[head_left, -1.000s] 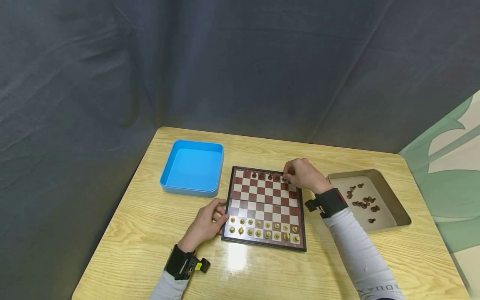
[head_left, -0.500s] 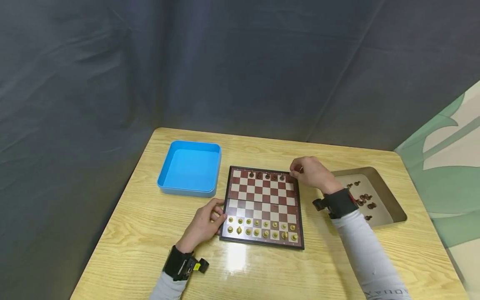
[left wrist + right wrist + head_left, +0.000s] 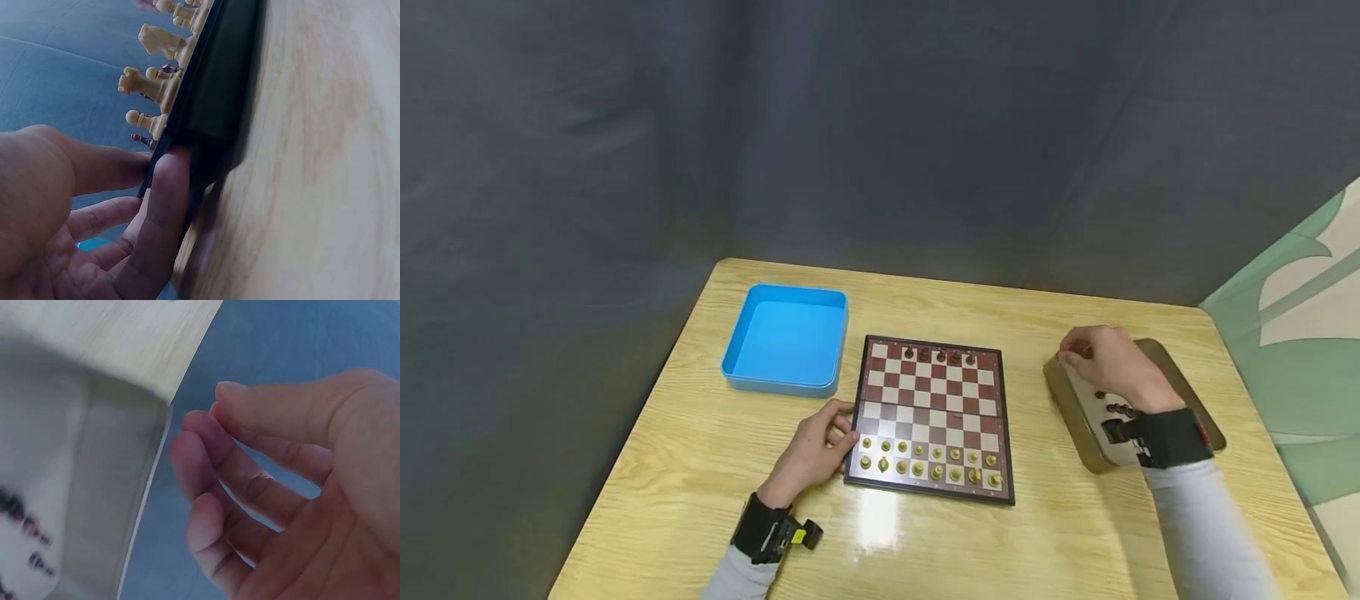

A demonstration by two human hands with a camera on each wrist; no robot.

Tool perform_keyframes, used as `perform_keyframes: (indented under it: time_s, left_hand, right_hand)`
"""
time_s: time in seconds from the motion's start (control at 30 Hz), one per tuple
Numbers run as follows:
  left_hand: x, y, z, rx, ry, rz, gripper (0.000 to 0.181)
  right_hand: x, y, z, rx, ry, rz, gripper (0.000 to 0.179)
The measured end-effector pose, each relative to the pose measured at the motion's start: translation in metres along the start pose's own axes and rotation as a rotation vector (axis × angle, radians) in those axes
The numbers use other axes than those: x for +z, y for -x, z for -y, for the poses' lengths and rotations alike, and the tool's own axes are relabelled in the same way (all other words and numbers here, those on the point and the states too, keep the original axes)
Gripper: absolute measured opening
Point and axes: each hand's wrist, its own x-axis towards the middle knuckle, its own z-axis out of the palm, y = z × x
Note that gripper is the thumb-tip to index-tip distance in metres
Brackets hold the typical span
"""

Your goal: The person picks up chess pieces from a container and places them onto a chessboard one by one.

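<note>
My left hand [image 3: 811, 448] pinches the left edge of a chessboard [image 3: 925, 412] on the table. In the left wrist view its thumb lies at the top edge and a finger presses the black side [image 3: 209, 87]. Two rows of cream chess pieces [image 3: 918, 469] stand along the near side; several dark pieces [image 3: 941, 356] stand in the far row, with its right end bare. My right hand [image 3: 1108, 360] hovers over the far left of a beige tin [image 3: 1067, 408]. Its fingers [image 3: 194, 462] are loosely bent, with nothing between them. Dark chess pieces [image 3: 40, 562] lie in the tin.
A blue tray [image 3: 786, 387] stands on the wooden table [image 3: 677, 467] to the left of the board. Dark cloth [image 3: 880, 142] hangs behind the table's far edge. A green and white patterned surface [image 3: 1300, 375] is at the right.
My right hand has let go of a dark piece in the far row and moved right, from the board to over the tin. My left hand stays at the board's edge.
</note>
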Motion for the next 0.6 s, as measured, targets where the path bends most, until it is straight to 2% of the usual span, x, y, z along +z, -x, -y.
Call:
perform_keyframes:
  time_s: [0.1, 0.23, 0.37, 0.6]
  left_hand:
    - [0.002, 0.0, 0.0, -0.001, 0.009, 0.003, 0.041]
    - [0.001, 0.002, 0.0, -0.033, 0.008, -0.031, 0.04]
    - [0.001, 0.003, -0.001, -0.039, 0.009, -0.027, 0.041]
    - [0.004, 0.0, -0.003, -0.037, 0.007, -0.012, 0.041]
  right_hand:
    - [-0.003, 0.016, -0.013, 0.001, 0.022, -0.019, 0.012]
    - [-0.004, 0.025, -0.024, -0.011, 0.052, -0.042, 0.012]
    - [-0.006, 0.034, -0.035, -0.011, 0.067, -0.06, 0.005]
    - [-0.009, 0.055, -0.053, 0.035, 0.132, -0.002, 0.009]
